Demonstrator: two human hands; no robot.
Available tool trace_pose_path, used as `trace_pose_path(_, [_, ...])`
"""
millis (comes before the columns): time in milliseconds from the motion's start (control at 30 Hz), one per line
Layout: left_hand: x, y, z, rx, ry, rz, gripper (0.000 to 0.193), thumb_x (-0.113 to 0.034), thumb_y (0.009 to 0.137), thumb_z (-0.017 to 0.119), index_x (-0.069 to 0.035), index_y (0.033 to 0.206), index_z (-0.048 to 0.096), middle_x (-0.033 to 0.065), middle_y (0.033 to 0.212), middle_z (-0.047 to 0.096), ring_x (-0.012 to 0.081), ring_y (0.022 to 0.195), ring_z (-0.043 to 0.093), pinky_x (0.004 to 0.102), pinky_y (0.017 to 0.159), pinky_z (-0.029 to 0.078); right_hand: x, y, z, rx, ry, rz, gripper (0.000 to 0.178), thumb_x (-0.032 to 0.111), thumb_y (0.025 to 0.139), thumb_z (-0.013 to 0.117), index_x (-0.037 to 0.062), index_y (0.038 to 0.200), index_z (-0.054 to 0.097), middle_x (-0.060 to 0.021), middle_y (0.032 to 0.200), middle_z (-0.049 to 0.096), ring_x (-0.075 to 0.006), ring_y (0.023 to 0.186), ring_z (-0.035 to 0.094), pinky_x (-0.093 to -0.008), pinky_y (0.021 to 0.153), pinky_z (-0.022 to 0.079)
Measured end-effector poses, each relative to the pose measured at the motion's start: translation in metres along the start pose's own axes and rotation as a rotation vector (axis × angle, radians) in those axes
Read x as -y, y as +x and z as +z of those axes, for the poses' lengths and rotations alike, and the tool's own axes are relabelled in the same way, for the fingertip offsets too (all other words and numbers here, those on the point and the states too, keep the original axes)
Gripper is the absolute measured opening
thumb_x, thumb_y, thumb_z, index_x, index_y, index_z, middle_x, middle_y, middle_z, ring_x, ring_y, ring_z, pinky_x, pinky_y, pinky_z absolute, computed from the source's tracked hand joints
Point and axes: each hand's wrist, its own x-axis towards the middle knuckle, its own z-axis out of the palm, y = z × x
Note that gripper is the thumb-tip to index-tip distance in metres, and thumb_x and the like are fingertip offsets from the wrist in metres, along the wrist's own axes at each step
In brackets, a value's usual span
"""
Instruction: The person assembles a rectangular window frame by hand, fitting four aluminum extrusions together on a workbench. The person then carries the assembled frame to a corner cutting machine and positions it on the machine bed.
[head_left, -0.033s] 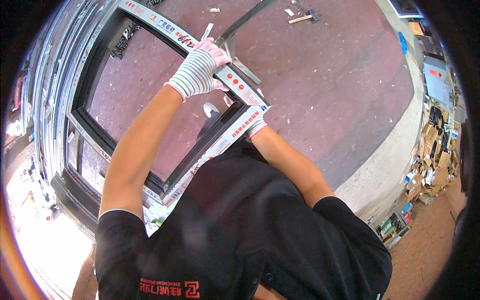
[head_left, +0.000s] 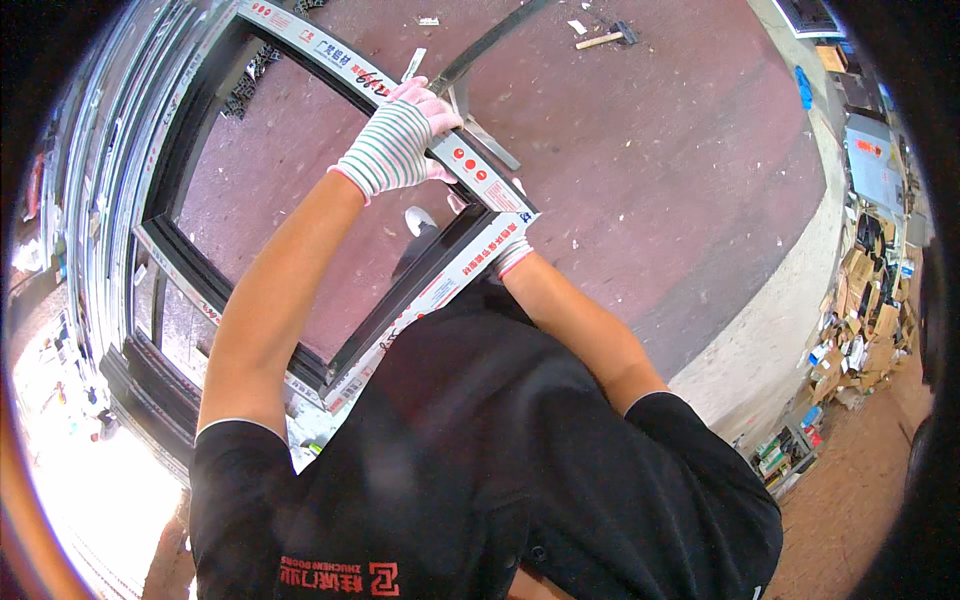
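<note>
A dark rectangular window or door frame [head_left: 300, 45] with white printed protective film on its outer faces stands tilted in front of my body. My left hand [head_left: 395, 142], in a white glove with green stripes and pink fingertips, grips its far bar near the right corner. Fingers lie over the filmed face, with the thumb on the inner side. My right hand [head_left: 513, 255], gloved likewise, reaches under that corner. Most of it is hidden by the frame, but fingertips show inside the opening and beyond the corner, so it is wrapped round the bar.
A hammer with a wooden handle [head_left: 603, 38] lies on the reddish floor [head_left: 680, 170]. Long metal profiles [head_left: 95, 190] are stacked at the left. Thin metal strips [head_left: 490, 145] lie beyond the frame. Cardboard scraps [head_left: 865, 320] pile up at the right edge.
</note>
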Motion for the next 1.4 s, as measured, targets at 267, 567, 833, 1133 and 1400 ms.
trace_pose_path(267, [-0.007,-0.096,-0.017,-0.25,0.148,-0.334,0.08,-0.041,0.073,0.086,-0.016,0.144,0.056,0.0111,0.151,0.051,0.0339,0.142,0.045,0.0557,0.123,0.027,0.109,-0.003,0.024,-0.094,-0.888,-0.248,0.059,0.047,0.102,0.051,-0.0015,0.133,0.06,-0.0142,0.126,0.067,-0.0253,0.113,0.064,-0.038,0.101,0.051])
trace_pose_path(567, [0.019,-0.425,-0.035,-0.762,0.053,-1.615,0.098,-0.035,0.068,0.097,0.004,0.143,0.048,0.0198,0.134,0.064,0.0313,0.121,0.062,0.0407,0.107,0.048,0.074,0.053,0.139,0.249,-1.842,-0.502,0.055,0.033,0.099,0.07,-0.0002,0.141,0.058,-0.0127,0.131,0.067,-0.0193,0.12,0.061,-0.0335,0.107,0.046])
trace_pose_path(833, [-0.012,-0.465,0.032,-1.08,-0.635,-1.606,0.05,-0.007,0.082,0.085,-0.004,0.122,0.056,0.0057,0.106,0.071,0.0156,0.091,0.066,0.0323,0.086,0.055,-0.013,0.078,0.185,-0.214,-2.724,-0.734,0.086,0.055,0.083,0.076,-0.0008,0.142,0.049,-0.0288,0.125,0.068,-0.0447,0.119,0.065,-0.0487,0.103,0.05])
trace_pose_path(1133, [-0.015,-0.454,0.032,-1.113,-0.638,-1.653,0.041,-0.005,0.083,0.083,-0.006,0.116,0.059,0.0036,0.101,0.071,0.0147,0.088,0.065,0.0325,0.084,0.054,-0.018,0.068,0.195,-0.248,-2.767,-0.809,0.087,0.053,0.084,0.077,-0.0045,0.143,0.048,-0.0309,0.129,0.065,-0.0444,0.124,0.062,-0.0469,0.107,0.048])
trace_pose_path(1400, [-0.006,-0.456,0.023,-1.096,-0.65,-1.634,0.042,-0.009,0.082,0.083,-0.005,0.116,0.059,0.0044,0.1,0.071,0.015,0.088,0.065,0.0326,0.086,0.053,-0.02,0.066,0.19,-0.273,-2.74,-0.867,0.087,0.055,0.08,0.08,-0.0031,0.14,0.054,-0.0285,0.128,0.067,-0.0437,0.12,0.064,-0.047,0.106,0.048])
